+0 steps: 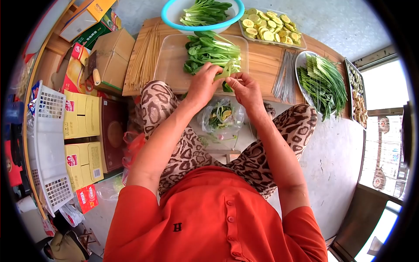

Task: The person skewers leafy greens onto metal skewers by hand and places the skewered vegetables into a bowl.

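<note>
Over the front edge of a clear plastic tray (172, 61), my left hand (204, 84) and my right hand (245, 88) meet with fingers pinched. Between them is a leafy green (228, 69), its pale stalk at the top and a dark leaf hanging below. Behind my hands, a pile of leafy greens (209, 48) lies in the tray. Beneath them, between my knees, sits a clear plastic bag (235, 115) with vegetable scraps inside.
Wooden skewers (144, 59) lie left of the tray, metal skewers (286, 78) to the right. A blue-rimmed basin (168, 15) of greens, sliced squash (270, 26) and a plate of chives (321, 81) stand around. Cardboard boxes (109, 56) are stacked at left.
</note>
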A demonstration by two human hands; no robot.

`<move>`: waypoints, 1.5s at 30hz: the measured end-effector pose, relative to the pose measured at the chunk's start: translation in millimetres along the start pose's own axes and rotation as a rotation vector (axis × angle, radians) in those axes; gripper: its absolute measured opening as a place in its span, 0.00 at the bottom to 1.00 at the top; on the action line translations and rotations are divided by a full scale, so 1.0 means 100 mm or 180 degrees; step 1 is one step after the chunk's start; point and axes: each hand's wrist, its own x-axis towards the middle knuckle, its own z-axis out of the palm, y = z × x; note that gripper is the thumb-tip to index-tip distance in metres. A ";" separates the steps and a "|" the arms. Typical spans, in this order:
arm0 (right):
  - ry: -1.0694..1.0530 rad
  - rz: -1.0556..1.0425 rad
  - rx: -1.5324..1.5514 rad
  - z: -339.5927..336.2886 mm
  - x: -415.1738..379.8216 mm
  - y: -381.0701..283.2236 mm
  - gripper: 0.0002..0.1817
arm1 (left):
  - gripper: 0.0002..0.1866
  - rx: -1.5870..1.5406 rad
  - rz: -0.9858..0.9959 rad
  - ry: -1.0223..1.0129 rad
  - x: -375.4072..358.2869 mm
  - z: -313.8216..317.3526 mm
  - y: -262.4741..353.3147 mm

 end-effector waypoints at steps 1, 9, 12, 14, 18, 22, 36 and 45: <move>0.0134 -0.0033 -0.0044 -0.01 0.01 0.00 0.12 | 0.13 -0.0044 0.0071 -0.0090 -0.01 0.00 0.03; 0.0512 -0.0259 -0.0156 -0.11 0.12 0.15 0.10 | 0.17 -0.0275 0.0471 -0.0442 -0.01 0.10 -0.02; 0.0703 -0.0295 -0.0723 -0.16 0.14 0.09 0.11 | 0.17 -0.1007 -0.0009 -0.0427 -0.01 0.13 -0.07; 0.0909 -0.0679 -0.0884 -0.19 0.16 0.08 0.12 | 0.17 -0.1676 -0.0464 -0.0178 0.03 0.08 -0.10; 0.1013 -0.0879 -0.1151 -0.21 0.14 0.01 0.11 | 0.13 -0.1202 -0.1004 -0.0071 0.09 -0.11 -0.05; 0.0782 -0.0807 -0.1216 -0.14 0.11 0.11 0.10 | 0.09 -0.1819 -0.0787 -0.0558 0.03 0.02 -0.02; -0.0499 -0.0120 -0.0194 0.05 -0.19 -0.12 0.12 | 0.05 -0.2031 -0.1473 0.0835 0.17 -0.12 -0.29; -0.0566 -0.0056 -0.0226 0.10 -0.21 -0.06 0.12 | 0.06 -0.2009 -0.1501 0.0992 0.19 -0.13 -0.31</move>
